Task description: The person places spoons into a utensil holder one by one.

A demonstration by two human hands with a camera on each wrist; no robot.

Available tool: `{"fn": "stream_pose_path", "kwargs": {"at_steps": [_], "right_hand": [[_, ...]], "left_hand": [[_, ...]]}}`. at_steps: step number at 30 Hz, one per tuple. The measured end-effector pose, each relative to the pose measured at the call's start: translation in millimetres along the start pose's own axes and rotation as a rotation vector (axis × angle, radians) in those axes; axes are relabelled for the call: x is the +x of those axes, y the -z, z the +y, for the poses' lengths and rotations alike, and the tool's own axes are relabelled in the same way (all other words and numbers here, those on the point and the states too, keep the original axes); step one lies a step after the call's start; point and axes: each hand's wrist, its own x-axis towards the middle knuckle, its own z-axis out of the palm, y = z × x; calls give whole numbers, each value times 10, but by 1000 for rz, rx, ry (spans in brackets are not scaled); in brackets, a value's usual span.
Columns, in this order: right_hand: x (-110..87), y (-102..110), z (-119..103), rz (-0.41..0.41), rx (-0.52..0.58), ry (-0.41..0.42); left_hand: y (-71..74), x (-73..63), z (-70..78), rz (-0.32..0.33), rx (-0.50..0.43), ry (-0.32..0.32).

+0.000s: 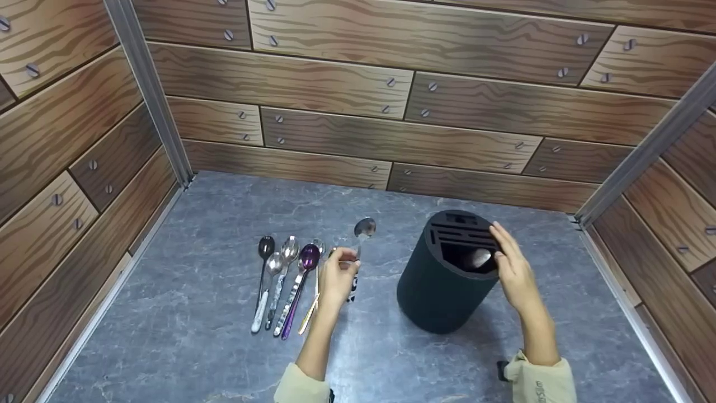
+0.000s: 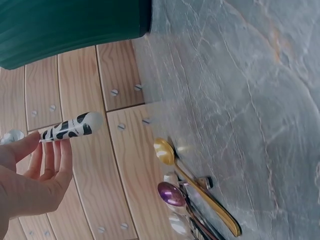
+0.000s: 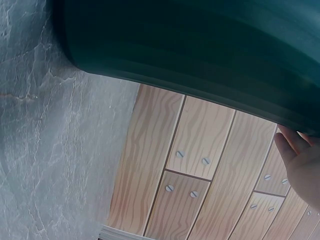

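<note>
My left hand (image 1: 337,280) pinches a spoon (image 1: 365,227) between thumb and fingers, its metal bowl pointing away from me. In the left wrist view the spoon's black-and-white patterned handle (image 2: 70,128) is held above the tabletop. To the right stands a dark green cylindrical utensil holder (image 1: 442,302) with slots and one larger opening in its top. A metal spoon bowl (image 1: 480,258) shows in that opening; its handle is hidden inside. My right hand (image 1: 516,275) rests with extended fingers against the holder's right rim, and in the right wrist view the fingers (image 3: 286,149) touch its side.
Left of my left hand lies a row of several spoons, among them a purple one (image 1: 309,257), a black one (image 1: 266,246) and a gold-coloured one (image 2: 200,187). Wood-patterned walls (image 1: 335,123) enclose the grey marbled tabletop (image 1: 184,313) at the back and sides.
</note>
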Motion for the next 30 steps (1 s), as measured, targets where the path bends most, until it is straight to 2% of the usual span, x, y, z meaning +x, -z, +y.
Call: {"fn": "stream_pose_path", "kwargs": {"at_steps": [9, 15, 22, 30], "right_hand": [[-1, -2, -4, -2, 4, -1], [-7, -3, -20, -3, 7, 0], [-8, -13, -2, 13, -7, 10], [-7, -10, 3, 11, -3, 0]], "left_hand": [[-89, -75, 54, 40, -53, 9], [-122, -89, 118, 55, -81, -39], [-151, -113, 231, 49, -115, -32], [-180, -129, 345, 49, -161, -85]]}}
